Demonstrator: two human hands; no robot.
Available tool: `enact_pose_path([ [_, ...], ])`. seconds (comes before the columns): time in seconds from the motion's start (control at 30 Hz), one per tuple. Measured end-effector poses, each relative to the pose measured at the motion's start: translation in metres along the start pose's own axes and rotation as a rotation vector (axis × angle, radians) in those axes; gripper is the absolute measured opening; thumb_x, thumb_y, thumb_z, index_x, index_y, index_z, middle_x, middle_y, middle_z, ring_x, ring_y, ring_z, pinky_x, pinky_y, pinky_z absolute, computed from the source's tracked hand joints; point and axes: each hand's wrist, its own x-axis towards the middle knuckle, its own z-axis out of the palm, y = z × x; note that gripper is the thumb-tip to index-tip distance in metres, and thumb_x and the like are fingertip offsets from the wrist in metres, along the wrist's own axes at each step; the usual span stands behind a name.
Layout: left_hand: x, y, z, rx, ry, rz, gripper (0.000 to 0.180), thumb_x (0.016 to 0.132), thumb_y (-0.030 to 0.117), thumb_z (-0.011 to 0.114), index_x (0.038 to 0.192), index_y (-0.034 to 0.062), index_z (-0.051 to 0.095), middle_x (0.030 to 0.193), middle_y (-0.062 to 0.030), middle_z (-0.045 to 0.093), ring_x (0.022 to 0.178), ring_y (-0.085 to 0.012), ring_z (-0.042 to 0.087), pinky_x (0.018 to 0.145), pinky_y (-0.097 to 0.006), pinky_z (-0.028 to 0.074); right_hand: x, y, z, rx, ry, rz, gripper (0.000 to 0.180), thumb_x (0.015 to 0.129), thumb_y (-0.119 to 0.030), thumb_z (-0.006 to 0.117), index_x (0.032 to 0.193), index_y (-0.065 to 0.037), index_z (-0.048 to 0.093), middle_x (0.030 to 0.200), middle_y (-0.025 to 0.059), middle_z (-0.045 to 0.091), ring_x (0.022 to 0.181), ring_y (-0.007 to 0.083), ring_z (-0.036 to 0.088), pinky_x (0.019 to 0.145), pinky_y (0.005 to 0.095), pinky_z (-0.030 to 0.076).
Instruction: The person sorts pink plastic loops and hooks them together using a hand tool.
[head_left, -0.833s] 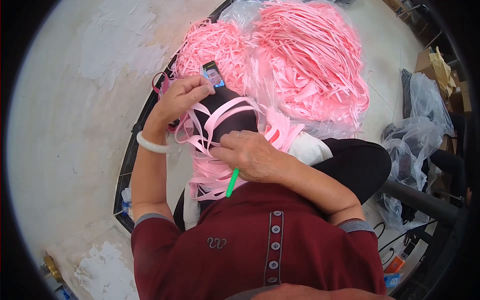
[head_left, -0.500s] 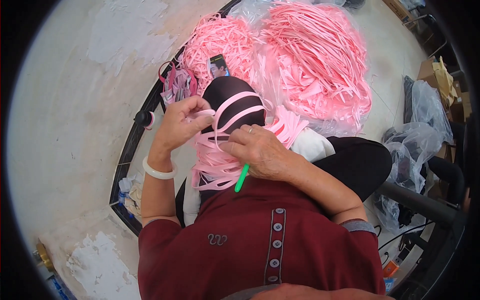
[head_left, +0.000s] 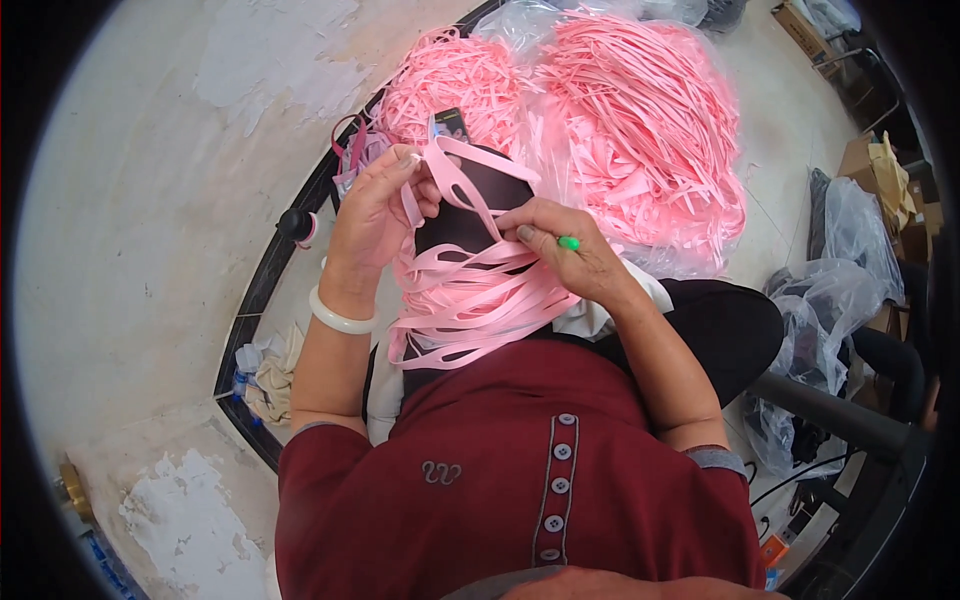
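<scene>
Above my lap, my left hand (head_left: pixel 372 215) pinches a flat pink strap (head_left: pixel 462 190) between thumb and fingertips. The strap loops across to my right hand (head_left: pixel 592 262), whose thumb and forefinger are closed on it. A slim green-handled tool (head_left: pixel 568 243) is tucked in that same hand; only its rounded end shows, and its working end is hidden. Below the hands, a bundle of looped pink straps (head_left: pixel 480 315) lies over my dark-clad lap.
Ahead on the floor lie a heap of tangled pink straps (head_left: pixel 440 85) and a clear plastic bag of pink straps (head_left: pixel 650 130). A pink bag (head_left: pixel 362 155) and a black-capped bottle (head_left: pixel 297 225) stand by the left wall. Plastic bags (head_left: pixel 825 310) and a dark metal bar (head_left: pixel 840 412) are at right.
My left hand has moved slightly right and up, and the right hand has shifted right and up. The strap loop has risen between them, and the green handle has turned, showing only its end.
</scene>
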Motion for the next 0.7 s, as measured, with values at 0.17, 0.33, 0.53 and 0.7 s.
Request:
enact_pose_path([
  [0.17,0.0,0.01,0.013,-0.071,0.024,0.017,0.013,0.094,0.012,0.05,0.1,0.0028,0.055,0.089,-0.0082,0.063,0.074,-0.0126,0.062,0.063,-0.023,0.052,0.008,0.002,0.001,0.006,0.039,-0.036,0.025,0.087,0.001,0.049,0.108,0.0,0.061,0.095,0.0094,0.06,0.087,0.0167,0.057,0.078,0.0283,0.045],
  [0.33,-0.001,0.018,0.009,0.156,0.007,0.049,0.008,0.091,0.011,0.056,0.097,0.0049,0.058,0.086,-0.0031,0.062,0.072,-0.0071,0.057,0.063,-0.019,0.046,0.022,-0.013,0.01,-0.224,0.181,-0.152,0.029,0.086,0.0,0.05,0.114,-0.001,0.056,0.095,0.0105,0.059,0.086,0.018,0.057,0.076,0.0295,0.046],
  [0.53,0.0,0.012,0.012,0.406,-0.041,0.083,0.011,0.089,0.014,0.062,0.094,0.0043,0.061,0.081,0.0039,0.058,0.069,-0.0026,0.047,0.062,-0.016,0.036,0.039,-0.04,0.016,0.027,0.058,0.05,0.014,0.087,-0.01,0.055,0.098,-0.002,0.058,0.079,0.014,0.056,0.07,0.0269,0.059,0.066,0.0346,0.046],
  [0.7,-0.002,0.009,0.011,0.464,-0.102,-0.029,0.015,0.089,0.015,0.062,0.096,0.0028,0.061,0.082,0.0038,0.058,0.07,-0.003,0.048,0.063,-0.018,0.038,0.038,-0.014,0.01,0.118,-0.029,0.089,0.017,0.09,-0.01,0.051,0.097,0.003,0.059,0.075,0.0091,0.061,0.068,0.0136,0.058,0.063,0.0278,0.045],
])
